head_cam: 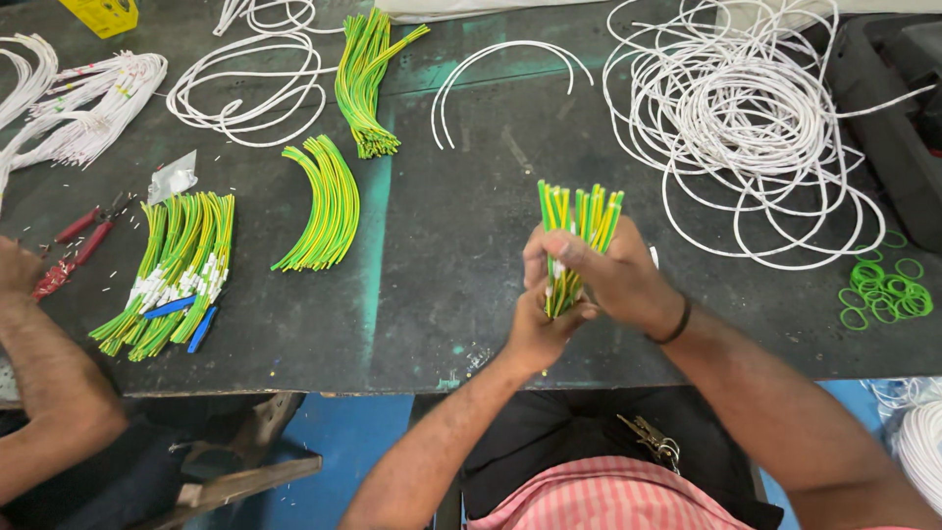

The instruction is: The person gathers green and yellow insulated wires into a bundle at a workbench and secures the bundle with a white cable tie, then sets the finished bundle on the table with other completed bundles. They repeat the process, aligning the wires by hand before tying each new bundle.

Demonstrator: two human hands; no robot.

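Observation:
Both my hands hold one bundle of short green-and-yellow wires [581, 218] upright over the dark worktable [442, 255]. My right hand [613, 280] wraps around the middle of the bundle from the right. Just below it, my left hand [538, 329] grips the lower end. The cut wire tips fan out above my fingers. A dark band sits on my right wrist.
Other green-and-yellow wire bundles lie at the left [177, 270], centre left [324, 206] and top [368, 83]. A big white cable coil [756, 118] fills the right. Green rubber bands [883, 292] lie far right. Red pliers [74, 245] rest by another person's arm [39, 373].

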